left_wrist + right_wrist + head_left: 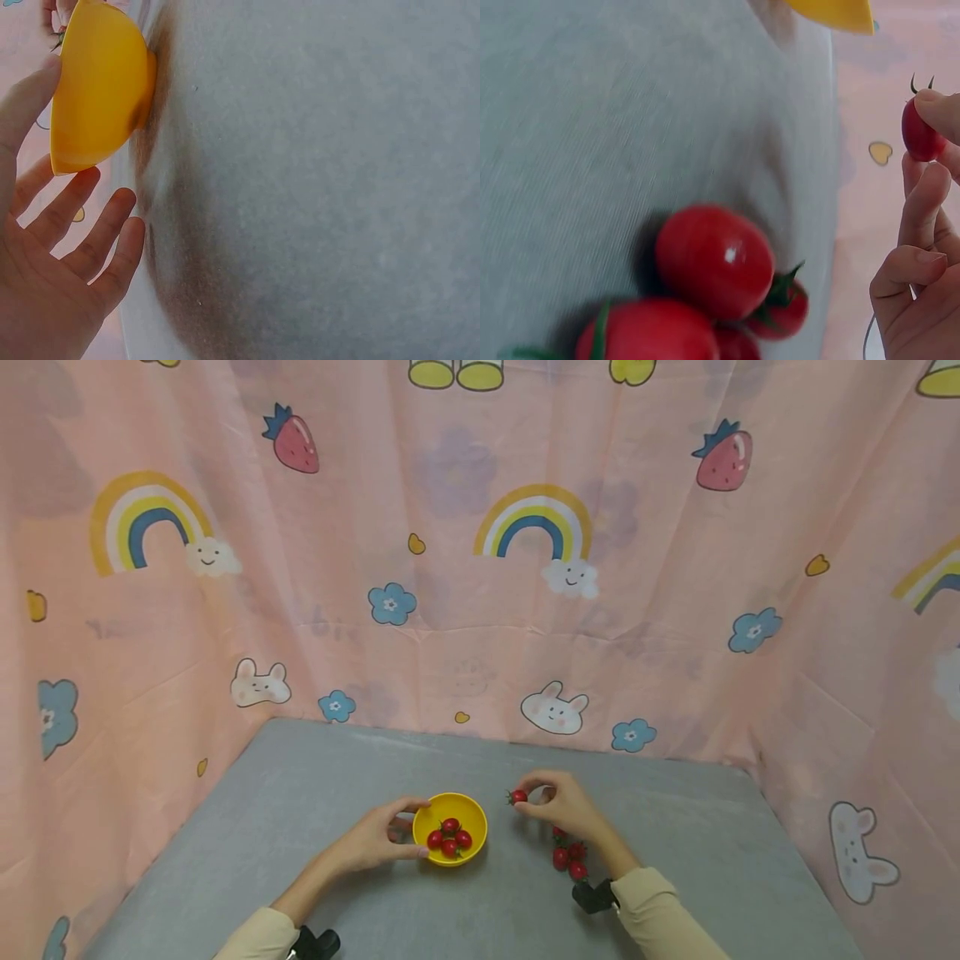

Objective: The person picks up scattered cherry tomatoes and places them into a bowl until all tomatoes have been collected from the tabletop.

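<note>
A yellow bowl (pixel 480 839) stands on the grey table with several cherry tomatoes (pixel 449 847) in it. My left hand (pixel 375 839) holds the bowl's left side, thumb at the near rim and forefinger at the far rim; its other fingers are spread below the rim in the left wrist view. My right hand (pixel 562 806) pinches one red cherry tomato (pixel 518 797) between thumb and fingertips, above the table to the right of the bowl. The right wrist view shows the green stem on this held tomato (pixel 921 135).
Several more cherry tomatoes (pixel 570 857) lie in a cluster under the right forearm, partly hidden by it in the head view. A pink printed curtain (pixel 465 643) hangs behind and along both sides of the grey table (pixel 697 827).
</note>
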Demonstrator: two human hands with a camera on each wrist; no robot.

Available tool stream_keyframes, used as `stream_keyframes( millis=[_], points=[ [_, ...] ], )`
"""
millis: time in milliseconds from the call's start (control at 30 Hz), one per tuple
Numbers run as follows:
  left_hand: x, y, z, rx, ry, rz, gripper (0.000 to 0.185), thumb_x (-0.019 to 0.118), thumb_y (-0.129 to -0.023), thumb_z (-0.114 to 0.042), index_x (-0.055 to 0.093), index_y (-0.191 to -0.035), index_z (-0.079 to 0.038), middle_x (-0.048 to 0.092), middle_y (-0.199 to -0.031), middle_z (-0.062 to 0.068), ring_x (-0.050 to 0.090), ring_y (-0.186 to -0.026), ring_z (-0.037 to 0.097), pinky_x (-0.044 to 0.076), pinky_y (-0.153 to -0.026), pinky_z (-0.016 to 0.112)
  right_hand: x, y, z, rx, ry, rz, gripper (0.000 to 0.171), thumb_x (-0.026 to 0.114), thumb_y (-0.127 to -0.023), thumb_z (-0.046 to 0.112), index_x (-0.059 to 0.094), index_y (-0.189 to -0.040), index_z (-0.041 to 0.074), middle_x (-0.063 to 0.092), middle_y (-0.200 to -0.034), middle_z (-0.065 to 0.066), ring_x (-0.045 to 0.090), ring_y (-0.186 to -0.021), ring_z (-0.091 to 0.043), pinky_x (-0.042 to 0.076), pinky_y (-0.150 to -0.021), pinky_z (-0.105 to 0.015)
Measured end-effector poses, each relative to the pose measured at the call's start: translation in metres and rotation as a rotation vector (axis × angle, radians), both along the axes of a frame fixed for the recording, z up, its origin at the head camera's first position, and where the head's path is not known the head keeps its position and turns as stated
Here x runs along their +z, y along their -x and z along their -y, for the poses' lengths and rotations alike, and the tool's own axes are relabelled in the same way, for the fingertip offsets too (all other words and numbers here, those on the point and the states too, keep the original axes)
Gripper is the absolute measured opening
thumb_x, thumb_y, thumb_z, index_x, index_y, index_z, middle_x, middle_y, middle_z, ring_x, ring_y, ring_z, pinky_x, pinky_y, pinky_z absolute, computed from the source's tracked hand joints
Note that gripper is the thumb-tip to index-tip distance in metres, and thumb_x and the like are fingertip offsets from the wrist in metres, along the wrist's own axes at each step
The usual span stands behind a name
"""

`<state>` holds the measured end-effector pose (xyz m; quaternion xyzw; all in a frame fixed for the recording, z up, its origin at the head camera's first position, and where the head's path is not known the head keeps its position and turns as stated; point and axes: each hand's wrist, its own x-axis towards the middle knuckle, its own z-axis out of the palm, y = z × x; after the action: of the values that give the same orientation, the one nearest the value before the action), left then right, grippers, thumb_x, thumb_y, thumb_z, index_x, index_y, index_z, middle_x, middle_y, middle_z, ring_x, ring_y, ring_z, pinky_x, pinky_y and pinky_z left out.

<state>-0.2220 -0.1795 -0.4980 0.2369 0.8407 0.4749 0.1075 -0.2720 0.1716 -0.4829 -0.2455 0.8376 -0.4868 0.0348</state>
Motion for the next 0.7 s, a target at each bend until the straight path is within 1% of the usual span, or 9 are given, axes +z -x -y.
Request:
stream_keyframes(
  millis=[233,433,567,600,700],
  points=[
    [0.003,-0.001,-0.001,-0.007,-0.019,0.005,0.065,0.083,-0.088,-0.023,0.052,-0.144,-0.006,0.055,-0.14,0.016,0.063,-0.114,0.033,0.055,-0.091,0.046,0.002,0.002,0.015,0.018,0.005,0.002,0.018,0.083,-0.087,0.017,0.075,-0.103,0.014,0.068,-0.097,-0.002,0.049,-0.056,-0.016,0.041,-0.047,-0.024],
    [0.004,-0.001,-0.002,-0.004,-0.027,0.014,0.066,0.083,-0.088,-0.022,0.052,-0.144,-0.006,0.055,-0.14,0.016,0.062,-0.114,0.034,0.054,-0.092,0.047,0.003,0.001,0.028,0.071,0.016,0.006,0.019,0.083,-0.088,0.014,0.075,-0.104,0.01,0.068,-0.098,-0.005,0.048,-0.056,-0.017,0.041,-0.049,-0.023],
    [0.004,-0.001,-0.002,-0.001,-0.018,0.013,0.065,0.083,-0.088,-0.022,0.052,-0.143,-0.006,0.056,-0.139,0.016,0.062,-0.114,0.033,0.055,-0.091,0.046,0.002,0.0,0.037,0.097,0.024,0.014,0.019,0.081,-0.088,0.008,0.074,-0.106,0.006,0.068,-0.099,-0.009,0.048,-0.058,-0.021,0.04,-0.051,-0.022],
    [0.004,-0.001,-0.002,-0.001,-0.016,0.012,0.065,0.083,-0.088,-0.022,0.052,-0.143,-0.006,0.056,-0.139,0.016,0.062,-0.114,0.034,0.055,-0.091,0.046,0.005,-0.001,0.04,0.103,0.025,0.019,0.019,0.08,-0.089,0.006,0.073,-0.106,0.004,0.068,-0.099,-0.011,0.048,-0.058,-0.023,0.04,-0.051,-0.022],
    [0.003,-0.001,-0.001,-0.001,-0.013,0.011,0.065,0.083,-0.088,-0.022,0.052,-0.143,-0.006,0.055,-0.139,0.016,0.062,-0.114,0.034,0.055,-0.091,0.046,0.018,-0.01,0.046,0.132,0.042,0.022,0.018,0.078,-0.088,0.001,0.072,-0.104,-0.001,0.067,-0.098,-0.016,0.047,-0.058,-0.025,0.039,-0.051,-0.021]
  ],
)
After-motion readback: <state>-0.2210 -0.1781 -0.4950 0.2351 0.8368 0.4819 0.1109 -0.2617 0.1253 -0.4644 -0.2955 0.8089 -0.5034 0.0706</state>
